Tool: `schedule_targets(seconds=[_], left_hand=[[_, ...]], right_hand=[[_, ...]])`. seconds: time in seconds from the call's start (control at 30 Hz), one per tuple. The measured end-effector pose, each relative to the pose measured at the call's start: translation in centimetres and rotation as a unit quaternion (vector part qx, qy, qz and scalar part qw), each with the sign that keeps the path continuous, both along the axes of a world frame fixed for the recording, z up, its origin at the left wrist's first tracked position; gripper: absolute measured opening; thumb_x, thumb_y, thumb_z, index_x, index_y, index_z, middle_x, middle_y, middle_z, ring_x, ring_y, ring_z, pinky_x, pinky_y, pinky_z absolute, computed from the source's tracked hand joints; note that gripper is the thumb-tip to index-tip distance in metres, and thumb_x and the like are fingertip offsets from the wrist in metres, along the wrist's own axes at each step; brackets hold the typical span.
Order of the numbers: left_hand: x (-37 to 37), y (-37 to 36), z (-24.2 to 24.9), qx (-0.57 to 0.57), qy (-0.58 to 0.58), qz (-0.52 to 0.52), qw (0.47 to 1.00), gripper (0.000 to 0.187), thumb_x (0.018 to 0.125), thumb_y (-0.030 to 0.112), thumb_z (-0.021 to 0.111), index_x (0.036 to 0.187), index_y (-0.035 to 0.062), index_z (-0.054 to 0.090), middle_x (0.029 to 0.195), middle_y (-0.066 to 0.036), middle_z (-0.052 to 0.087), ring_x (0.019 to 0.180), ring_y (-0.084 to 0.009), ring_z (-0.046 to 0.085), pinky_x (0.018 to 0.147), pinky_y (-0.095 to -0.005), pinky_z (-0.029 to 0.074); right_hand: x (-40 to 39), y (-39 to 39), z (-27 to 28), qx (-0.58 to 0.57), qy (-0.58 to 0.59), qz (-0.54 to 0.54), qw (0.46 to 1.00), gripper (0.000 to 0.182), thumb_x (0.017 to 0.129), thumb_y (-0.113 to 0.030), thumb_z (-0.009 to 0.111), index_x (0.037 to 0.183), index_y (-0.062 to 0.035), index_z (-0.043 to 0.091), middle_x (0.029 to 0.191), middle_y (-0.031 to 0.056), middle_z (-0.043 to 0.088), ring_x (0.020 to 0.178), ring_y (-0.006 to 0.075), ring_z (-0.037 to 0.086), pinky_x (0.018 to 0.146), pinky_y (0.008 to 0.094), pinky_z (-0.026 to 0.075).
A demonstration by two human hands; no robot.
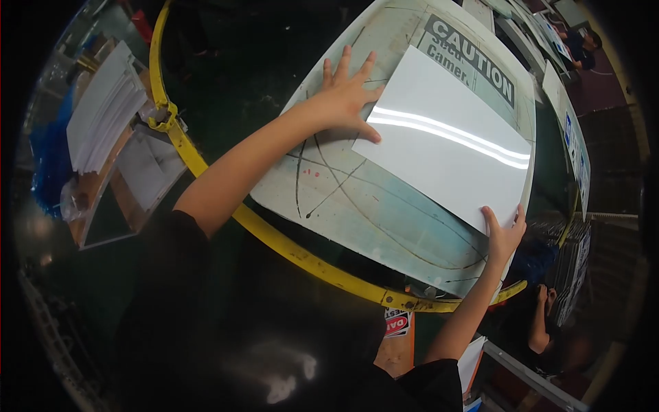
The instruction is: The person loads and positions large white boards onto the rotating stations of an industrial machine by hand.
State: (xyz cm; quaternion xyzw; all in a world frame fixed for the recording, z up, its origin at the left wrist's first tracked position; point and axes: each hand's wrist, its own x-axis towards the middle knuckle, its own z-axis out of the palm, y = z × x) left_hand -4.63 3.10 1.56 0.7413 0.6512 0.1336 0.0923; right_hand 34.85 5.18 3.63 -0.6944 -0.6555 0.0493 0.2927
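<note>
A blank, glossy white sheet [446, 144] lies slanted over a worn, pale printing board [343, 199] marked with dark lines. Under its upper edge shows the printed "CAUTION" sign [473, 58], partly covered by the sheet. My left hand [347, 99] is spread flat on the board, thumb and a fingertip at the sheet's left edge. At the sheet's lower right corner is my right hand [503, 237], thumb and fingers apart and touching the edge.
A yellow metal rail [295, 264] curves round the near and left sides of the board. On the left, a stack of white sheets [110, 117] stands on a shelf. Other people work at right, one with a bare arm [539, 329] near a rack [573, 275].
</note>
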Motion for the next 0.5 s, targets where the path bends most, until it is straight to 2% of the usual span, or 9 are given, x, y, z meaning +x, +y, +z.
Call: schedule_targets(seconds=[0.5], left_hand=[[-0.11, -0.06, -0.59, 0.000, -0.031, 0.011, 0.999, 0.095, 0.052, 0.061, 0.074, 0.131, 0.0158, 0.047, 0.150, -0.015, -0.005, 0.130, -0.0469, -0.021, 0.095, -0.0702, -0.011]], right_hand=[[-0.10, 0.61, -0.83, -0.021, -0.005, 0.012, 1.000, 0.089, 0.057, -0.033, 0.084, 0.126, 0.0039, 0.042, 0.123, 0.0219, 0.043, 0.116, 0.0350, 0.043, 0.098, 0.0408, 0.035]])
